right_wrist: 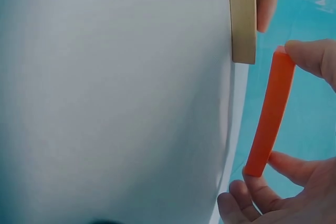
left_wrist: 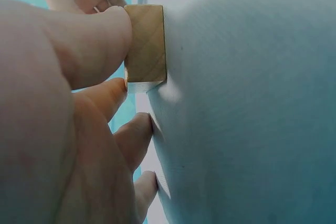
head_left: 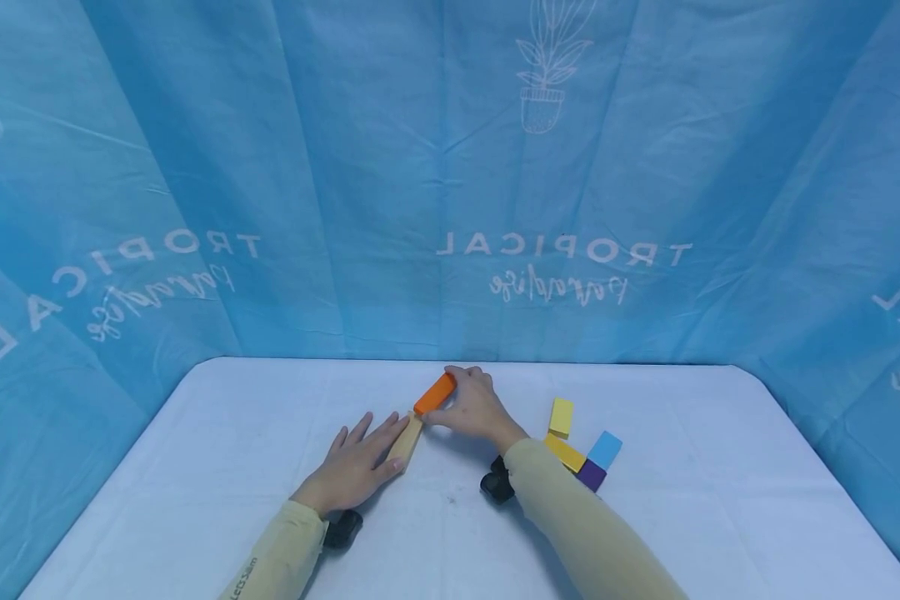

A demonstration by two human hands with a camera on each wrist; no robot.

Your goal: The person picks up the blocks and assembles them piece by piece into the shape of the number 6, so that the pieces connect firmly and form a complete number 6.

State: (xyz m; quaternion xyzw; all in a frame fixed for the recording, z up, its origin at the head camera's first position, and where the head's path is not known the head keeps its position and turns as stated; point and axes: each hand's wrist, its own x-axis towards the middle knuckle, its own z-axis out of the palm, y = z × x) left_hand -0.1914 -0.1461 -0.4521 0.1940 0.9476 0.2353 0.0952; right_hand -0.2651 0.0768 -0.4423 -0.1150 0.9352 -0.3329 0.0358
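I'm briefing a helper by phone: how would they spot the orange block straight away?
Look at the white table before the blue curtain, near its far edge at the middle. There the right hand pinches the orange block by its ends, beside a plain wooden block under the left hand. It is the only orange piece; the yellow, blue and purple blocks lie farther right.

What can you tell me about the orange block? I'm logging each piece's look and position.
The orange block is a flat, elongated bar with rounded edges, matte and evenly coloured, maybe painted wood or foam. The right hand pinches it at both ends between thumb and fingers, and the right wrist view shows it tilted, one end raised off the white table. Its near end sits at the tip of the plain wooden block, which the left hand touches.
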